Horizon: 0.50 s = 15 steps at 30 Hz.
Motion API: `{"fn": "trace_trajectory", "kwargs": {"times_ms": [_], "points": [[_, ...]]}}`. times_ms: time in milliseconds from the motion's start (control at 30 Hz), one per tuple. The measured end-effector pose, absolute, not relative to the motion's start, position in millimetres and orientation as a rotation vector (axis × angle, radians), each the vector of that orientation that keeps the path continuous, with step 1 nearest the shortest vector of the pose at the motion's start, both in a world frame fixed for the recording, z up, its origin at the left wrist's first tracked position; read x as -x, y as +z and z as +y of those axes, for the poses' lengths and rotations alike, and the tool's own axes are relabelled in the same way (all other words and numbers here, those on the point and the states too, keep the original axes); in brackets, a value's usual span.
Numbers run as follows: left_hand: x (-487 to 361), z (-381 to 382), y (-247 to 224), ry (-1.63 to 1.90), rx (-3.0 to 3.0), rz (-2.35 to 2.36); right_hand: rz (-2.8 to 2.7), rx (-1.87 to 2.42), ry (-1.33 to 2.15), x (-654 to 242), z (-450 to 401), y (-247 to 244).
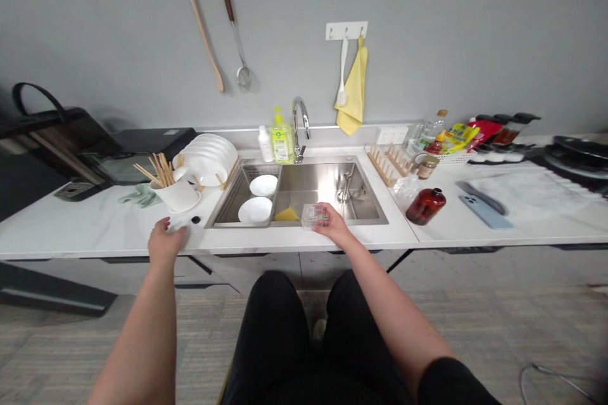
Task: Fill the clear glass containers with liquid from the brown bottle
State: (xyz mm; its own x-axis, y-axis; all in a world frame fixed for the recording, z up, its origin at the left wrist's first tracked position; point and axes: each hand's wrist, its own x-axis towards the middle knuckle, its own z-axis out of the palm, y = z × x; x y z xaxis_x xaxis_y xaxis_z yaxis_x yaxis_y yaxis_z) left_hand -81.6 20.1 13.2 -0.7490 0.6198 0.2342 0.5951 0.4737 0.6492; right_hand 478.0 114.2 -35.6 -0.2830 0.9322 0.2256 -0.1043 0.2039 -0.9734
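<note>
Grey-walled kitchen counter of white marble-look stone (85, 224) holds a stainless steel double sink (354, 168). At the sink's front edge, a clear ribbed plastic box (313, 216) is gripped in the right hand (335, 223), its fingers closed around the box; whether the box touches the rim is hard to tell. The left hand (166, 242) is empty and partly open, fingers loosely curled, at the counter's front edge near a small round black knob (196, 219). In a wire drainer basket (232, 202) in the left basin lie two round white bowls (255, 210), with a wedge of yellow sponge (286, 215) just beside them. Farther left, round white plates (209, 158) stand in a stack behind a white ceramic mug of wooden chopsticks (178, 196). Right of the sink stands a slotted wooden plate rack (384, 164).
</note>
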Motion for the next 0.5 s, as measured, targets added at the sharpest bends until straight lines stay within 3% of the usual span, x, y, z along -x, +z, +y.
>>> {"fn": "trace_trajectory", "kwargs": {"times_ms": [267,500], "points": [[63,16,32,1.196,-0.962,2.651,-1.481,0.839,1.287,-477,115,-33],[-12,17,44,1.724,-0.982,2.409,-1.535,0.819,1.293,-479,115,-33]]}}
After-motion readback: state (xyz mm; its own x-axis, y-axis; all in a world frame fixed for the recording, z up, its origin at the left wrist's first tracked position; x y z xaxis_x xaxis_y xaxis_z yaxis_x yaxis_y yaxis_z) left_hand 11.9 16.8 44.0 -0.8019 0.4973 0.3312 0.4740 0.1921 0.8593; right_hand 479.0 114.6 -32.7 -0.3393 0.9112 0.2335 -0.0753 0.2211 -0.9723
